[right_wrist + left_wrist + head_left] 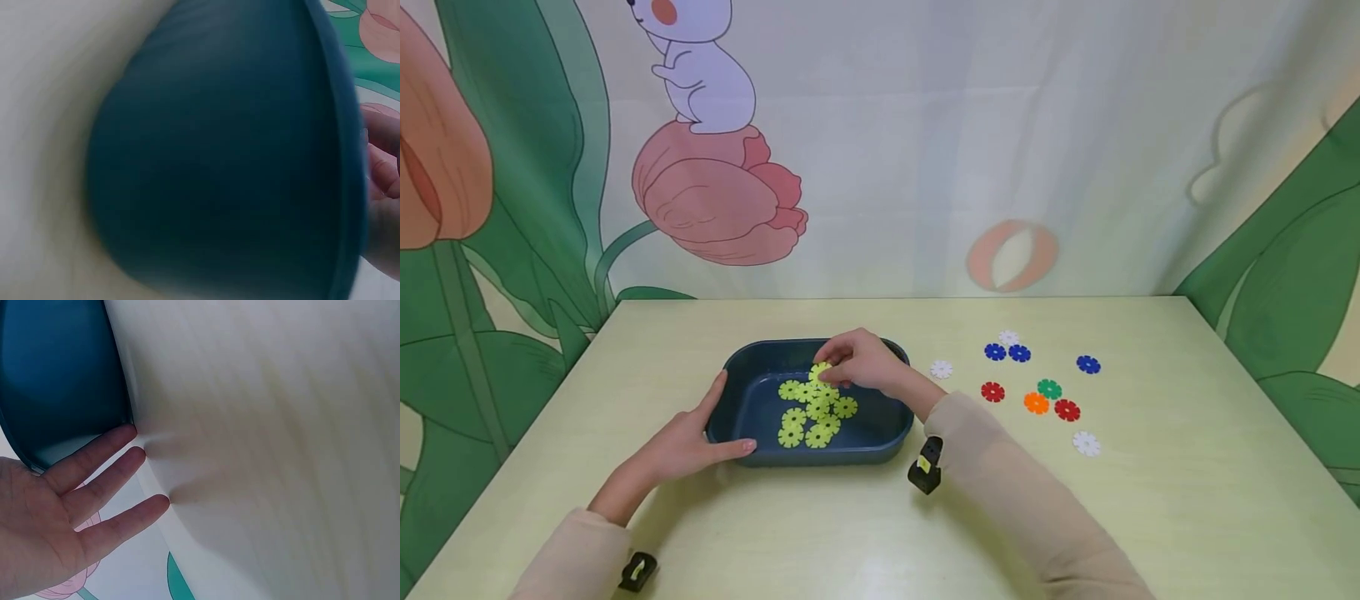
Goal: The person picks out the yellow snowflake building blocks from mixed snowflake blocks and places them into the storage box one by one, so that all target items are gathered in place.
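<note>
A dark blue tray (752, 358) stands on the table with a cluster of yellow-green flower-shaped discs (817, 408) on its floor. My left hand (688, 442) rests at its left end, the thumb on the front rim and the index finger along the side. The left wrist view shows the other fingers (103, 487) straight and spread, one at the tray's edge. Over the far part of the tray, my right hand (867, 362) pinches a yellow-green flower disc (820, 372) between thumb and fingers. In the right wrist view, the tray's wall (219, 156) hides most of that hand.
Right of the tray lie loose flower discs: several white (1086, 443), blue (1088, 364), two red (992, 392), one green (1049, 388), one orange (1036, 403). A printed curtain (887, 167) hangs behind the table (820, 533).
</note>
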`<state>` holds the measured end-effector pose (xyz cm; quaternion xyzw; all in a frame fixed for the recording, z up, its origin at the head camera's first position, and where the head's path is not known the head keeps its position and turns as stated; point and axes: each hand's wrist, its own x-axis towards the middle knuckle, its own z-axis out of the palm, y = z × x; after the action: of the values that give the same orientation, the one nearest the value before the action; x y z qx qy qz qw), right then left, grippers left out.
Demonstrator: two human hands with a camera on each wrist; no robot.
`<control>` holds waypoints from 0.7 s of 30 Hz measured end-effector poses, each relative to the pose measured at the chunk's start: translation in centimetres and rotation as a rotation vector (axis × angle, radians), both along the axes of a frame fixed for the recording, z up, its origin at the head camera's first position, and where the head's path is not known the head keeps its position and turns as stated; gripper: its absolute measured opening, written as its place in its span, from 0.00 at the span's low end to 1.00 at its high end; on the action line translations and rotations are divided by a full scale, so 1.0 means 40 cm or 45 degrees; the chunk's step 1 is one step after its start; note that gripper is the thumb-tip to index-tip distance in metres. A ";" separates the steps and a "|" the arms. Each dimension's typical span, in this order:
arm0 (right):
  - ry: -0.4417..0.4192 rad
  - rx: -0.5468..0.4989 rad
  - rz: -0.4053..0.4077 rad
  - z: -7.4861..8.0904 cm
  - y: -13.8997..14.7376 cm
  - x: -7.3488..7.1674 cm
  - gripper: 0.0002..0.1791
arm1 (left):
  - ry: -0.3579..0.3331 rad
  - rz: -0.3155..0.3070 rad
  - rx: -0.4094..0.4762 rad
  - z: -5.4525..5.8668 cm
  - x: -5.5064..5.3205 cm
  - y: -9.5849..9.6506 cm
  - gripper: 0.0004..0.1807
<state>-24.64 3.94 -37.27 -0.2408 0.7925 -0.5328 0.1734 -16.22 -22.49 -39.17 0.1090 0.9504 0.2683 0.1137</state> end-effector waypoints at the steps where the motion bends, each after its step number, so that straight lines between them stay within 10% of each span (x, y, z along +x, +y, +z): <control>1: -0.010 0.004 -0.005 -0.002 -0.008 0.000 0.13 | -0.003 0.001 -0.001 0.000 0.000 0.000 0.60; 21: -0.124 0.116 -0.099 -0.053 -0.127 0.007 0.11 | -0.023 0.001 -0.001 -0.003 -0.002 -0.002 0.60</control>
<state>-24.35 -1.15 -39.38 -0.1753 0.8154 -0.5135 0.2018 -16.31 -22.57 -39.30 0.1064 0.9494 0.2690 0.1224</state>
